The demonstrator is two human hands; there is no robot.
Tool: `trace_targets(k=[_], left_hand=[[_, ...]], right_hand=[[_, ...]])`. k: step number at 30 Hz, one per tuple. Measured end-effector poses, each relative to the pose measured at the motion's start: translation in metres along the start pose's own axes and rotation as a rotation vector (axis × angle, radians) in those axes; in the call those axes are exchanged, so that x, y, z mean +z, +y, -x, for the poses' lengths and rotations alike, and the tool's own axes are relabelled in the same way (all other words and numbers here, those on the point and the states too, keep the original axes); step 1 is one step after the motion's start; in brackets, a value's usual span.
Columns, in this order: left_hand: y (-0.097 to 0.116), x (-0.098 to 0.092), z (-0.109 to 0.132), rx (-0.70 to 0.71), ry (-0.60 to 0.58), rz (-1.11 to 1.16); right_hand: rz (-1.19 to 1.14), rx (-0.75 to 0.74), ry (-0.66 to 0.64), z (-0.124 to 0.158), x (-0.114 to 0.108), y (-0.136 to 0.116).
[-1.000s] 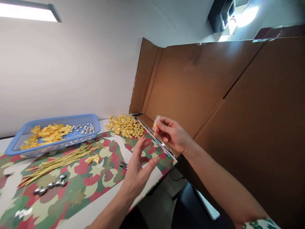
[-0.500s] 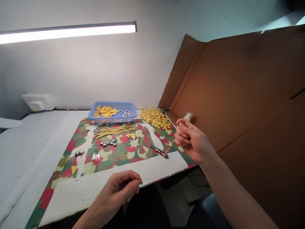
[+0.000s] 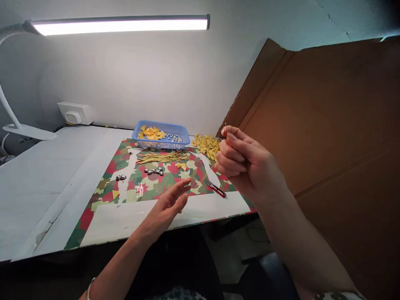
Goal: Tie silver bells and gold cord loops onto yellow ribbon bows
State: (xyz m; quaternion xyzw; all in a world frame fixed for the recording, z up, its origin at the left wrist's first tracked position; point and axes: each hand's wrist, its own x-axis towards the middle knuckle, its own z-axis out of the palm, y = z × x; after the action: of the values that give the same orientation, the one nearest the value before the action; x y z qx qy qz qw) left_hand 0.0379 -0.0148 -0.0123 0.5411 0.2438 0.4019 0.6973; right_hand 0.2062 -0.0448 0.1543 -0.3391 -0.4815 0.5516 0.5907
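Note:
My right hand [image 3: 242,160] is raised at the right, fingertips pinched on a thin yellow cord. A short, thin tip stands above the pinch, and the cord's tail [image 3: 208,171] hangs out below the fist towards the table. My left hand [image 3: 170,206] hovers over the mat's white front strip, fingers apart and holding nothing. Between the hands lie small red-handled snips [image 3: 215,188]. Beyond them are a bundle of yellow cords [image 3: 161,158], yellow ribbon bows [image 3: 181,166] and several silver beads [image 3: 153,171].
A blue basket [image 3: 161,144] with yellow pieces and silver beads stands at the back. Beside it lies a pile of yellow corded pieces [image 3: 206,145]. Cardboard [image 3: 328,116] walls off the right side. A lamp [image 3: 29,131] stands at left. More beads [image 3: 120,177] rest on the patterned mat [image 3: 109,177].
My right hand has risen with the cord. My left hand has lifted forward over the mat, its fingers opening out. The head view has shifted, bringing the lamp's base into sight.

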Motion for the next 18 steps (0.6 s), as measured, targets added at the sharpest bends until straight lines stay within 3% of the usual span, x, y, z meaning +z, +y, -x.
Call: trace_targets(k=[3, 5, 8, 11, 14, 18], left_hand=[[0.003, 0.01, 0.004, -0.047, -0.148, 0.165], [0.004, 0.011, 0.012, -0.102, -0.185, 0.276], [0.001, 0.0, 0.032, -0.144, -0.086, 0.466], [0.001, -0.013, 0.053, -0.156, 0.046, 0.65], [0.005, -0.015, 0.067, -0.144, 0.153, 0.793], [0.009, -0.007, 0.072, -0.128, 0.208, 0.908]], right_hand=[[-0.008, -0.099, 0.017, -0.005, -0.002, -0.008], [-0.025, -0.181, 0.08, -0.006, -0.013, -0.014], [-0.024, -0.244, 0.195, -0.001, -0.044, -0.023], [0.029, -0.216, 0.303, 0.012, -0.079, -0.021], [-0.007, -0.156, 0.333, 0.025, -0.102, -0.001], [-0.054, -0.057, 0.372, 0.037, -0.116, 0.036]])
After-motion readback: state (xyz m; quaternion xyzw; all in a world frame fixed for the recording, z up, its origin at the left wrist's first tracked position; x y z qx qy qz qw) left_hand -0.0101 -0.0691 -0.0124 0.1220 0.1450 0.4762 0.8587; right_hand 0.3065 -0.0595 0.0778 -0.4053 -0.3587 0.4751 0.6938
